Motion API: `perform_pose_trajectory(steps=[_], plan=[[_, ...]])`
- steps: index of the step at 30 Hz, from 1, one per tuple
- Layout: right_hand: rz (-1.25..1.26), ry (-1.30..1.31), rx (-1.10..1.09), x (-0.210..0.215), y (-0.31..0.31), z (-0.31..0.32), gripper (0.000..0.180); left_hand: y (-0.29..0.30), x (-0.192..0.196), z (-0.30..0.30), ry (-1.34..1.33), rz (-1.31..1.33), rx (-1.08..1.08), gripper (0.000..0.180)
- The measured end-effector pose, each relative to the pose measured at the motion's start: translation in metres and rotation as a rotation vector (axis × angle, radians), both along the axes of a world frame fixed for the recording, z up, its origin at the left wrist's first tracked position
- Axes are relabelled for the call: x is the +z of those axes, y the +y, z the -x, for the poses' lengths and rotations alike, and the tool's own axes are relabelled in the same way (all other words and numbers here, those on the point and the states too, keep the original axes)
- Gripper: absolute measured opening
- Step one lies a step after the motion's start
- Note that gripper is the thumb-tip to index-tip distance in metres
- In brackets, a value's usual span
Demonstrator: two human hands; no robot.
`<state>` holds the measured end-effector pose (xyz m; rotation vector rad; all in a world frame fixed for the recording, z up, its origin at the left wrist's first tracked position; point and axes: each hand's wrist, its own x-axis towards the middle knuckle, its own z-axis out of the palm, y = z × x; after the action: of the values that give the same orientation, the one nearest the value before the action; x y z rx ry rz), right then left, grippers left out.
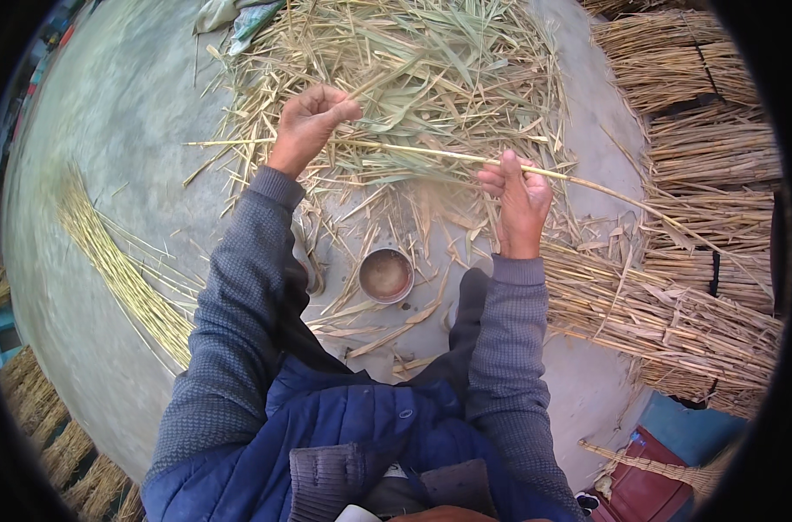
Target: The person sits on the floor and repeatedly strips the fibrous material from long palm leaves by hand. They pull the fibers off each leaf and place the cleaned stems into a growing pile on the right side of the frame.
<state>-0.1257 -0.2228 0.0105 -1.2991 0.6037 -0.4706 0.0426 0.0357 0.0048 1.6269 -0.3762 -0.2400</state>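
Observation:
A long, thin reed stalk [431, 153] crosses in front of me, tilted down to the right. My right hand [522, 200] grips it between thumb and fingers; its right end droops toward the bundles. The stalk's left part passes behind my left wrist. My left hand [316, 126] is closed in a pinch, raised above the stalk, and a pale strip of dry leaf [380, 83] sticks out from its fingertips. Beyond both hands spreads a heap of stripped leaves and husks [439, 78] on the floor.
A small round metal bowl [386, 275] stands on the floor between my feet. To the left lies a sheaf of greenish-yellow stalks [122, 265]. Tied reed bundles [701, 161] are stacked on the right, with loose unstripped reeds [657, 317] nearer me. A cloth [252, 22] lies at the far left.

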Motion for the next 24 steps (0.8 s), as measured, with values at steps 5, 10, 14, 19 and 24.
perform_pose_trajectory(steps=[5,10,14,19,24], plan=[[0.008,-0.033,-0.012,0.002,0.01,-0.005,0.039,-0.005,-0.016,0.01,-0.85,-0.644,-0.075,0.039],[0.007,-0.044,-0.04,0.001,0.013,-0.01,0.043,-0.021,-0.025,0.021,-0.827,-0.428,-0.237,0.029],[0.012,-0.025,-0.042,-0.001,0.01,-0.008,0.049,-0.017,-0.017,0.012,-0.116,0.004,-0.111,0.017],[0.01,-0.008,0.012,-0.001,0.013,-0.01,0.046,-0.009,0.001,0.002,-0.222,-0.226,-0.002,0.031],[-0.065,-0.039,0.115,-0.013,0.034,-0.016,0.041,-0.038,-0.008,0.029,-0.925,-0.492,-0.138,0.037]])
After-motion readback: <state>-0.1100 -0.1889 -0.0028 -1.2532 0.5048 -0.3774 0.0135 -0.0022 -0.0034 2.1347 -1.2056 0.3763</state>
